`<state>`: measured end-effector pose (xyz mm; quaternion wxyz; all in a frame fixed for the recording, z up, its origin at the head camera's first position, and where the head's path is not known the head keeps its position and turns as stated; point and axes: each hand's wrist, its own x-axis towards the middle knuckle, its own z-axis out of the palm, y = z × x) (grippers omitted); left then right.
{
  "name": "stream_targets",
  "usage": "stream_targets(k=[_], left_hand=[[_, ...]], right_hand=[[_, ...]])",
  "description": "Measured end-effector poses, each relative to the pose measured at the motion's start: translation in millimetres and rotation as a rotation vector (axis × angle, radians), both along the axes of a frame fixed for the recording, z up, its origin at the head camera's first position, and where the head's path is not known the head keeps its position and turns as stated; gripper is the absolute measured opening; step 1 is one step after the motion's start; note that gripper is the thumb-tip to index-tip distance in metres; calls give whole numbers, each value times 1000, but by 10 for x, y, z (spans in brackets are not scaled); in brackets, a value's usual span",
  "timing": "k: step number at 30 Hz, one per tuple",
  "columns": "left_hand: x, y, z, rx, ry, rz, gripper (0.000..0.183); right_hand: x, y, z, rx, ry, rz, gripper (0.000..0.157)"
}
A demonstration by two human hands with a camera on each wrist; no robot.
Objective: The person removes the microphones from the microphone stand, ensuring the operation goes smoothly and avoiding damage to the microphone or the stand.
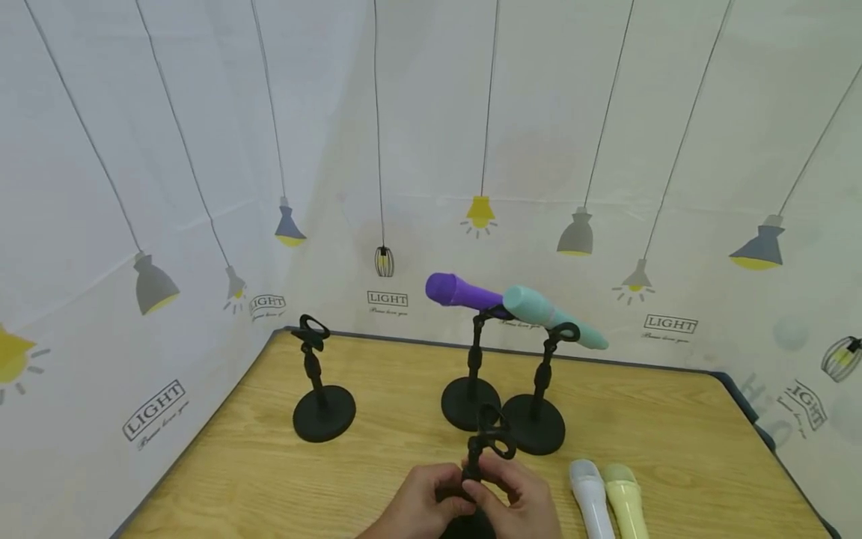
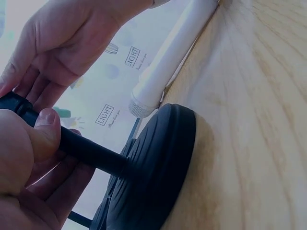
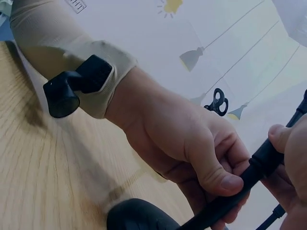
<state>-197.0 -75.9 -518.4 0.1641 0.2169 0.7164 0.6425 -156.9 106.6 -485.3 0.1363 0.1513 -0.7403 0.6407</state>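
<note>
Black stand point(image 2: 115, 163) is upright at the bench point(image 1: 397, 404). Left hand point(image 1: 420, 499) pinches its pole; right hand point(image 1: 521, 500) pinches just above. Right of this stand: white microphone point(image 1: 591, 500), yellow microphone point(image 1: 626, 500). Behind it, purple microphone point(image 1: 465, 293) and teal microphone point(image 1: 555, 317) rest in stands point(image 1: 542, 374).

The head view looks forward and down from the near side, taking in the surface point(image 1: 390, 389) as far as the printed backdrop point(image 1: 431, 150), with the left hand point(image 1: 424, 500) and right hand point(image 1: 521, 498) at its near edge. The left wrist view sits low and close, steeply rolled, facing right — toward the white microphone point(image 2: 168, 55). The right wrist view, also close and tilted, faces left. Both wrist views share the held stand point(image 2: 96, 152) — seen from above by the head view.
</note>
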Motion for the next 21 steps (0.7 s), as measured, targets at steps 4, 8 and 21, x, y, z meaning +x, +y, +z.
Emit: stream_targets(k=[4,8,21], left_hand=[[1,-9,-1,16,29,-14,26],[-1,-22,-8,-7,28,-5,25],[-24,-13,10,-46,12,15,5]], right_hand=[[-10,53,13,9,-81,106,29],[-16,52,41,5,-235,160,41],[-35,-31,-7,-4,-109,-102,33]])
